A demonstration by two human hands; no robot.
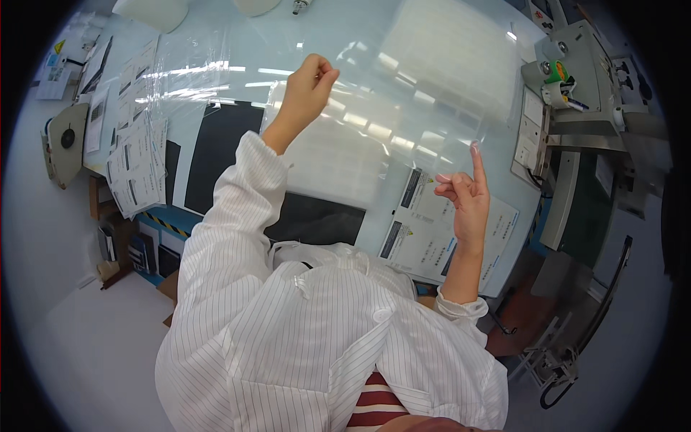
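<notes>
My left hand [309, 86] is over the middle of the table, its fingers closed in a pinch. What they hold, if anything, is too clear or small to make out. Between my hands lies glossy clear plastic film [374, 119], with bright reflections across it. My right hand [468, 194] is on the right, index finger stretched out near the film's edge, the other fingers partly curled. Under the film and beside my left forearm is a whitish translucent sheet [331, 162], overlapping a black sheet [317, 219]. Printed white sheets [425, 237] lie below my right hand.
More clear plastic [191, 65] lies at the far left, near printed papers [137, 169] and another black sheet [223, 155]. A stack of translucent sheets [453, 50] is at the back right. Along the right edge stand a grey machine [583, 65] and a tape roll [558, 70].
</notes>
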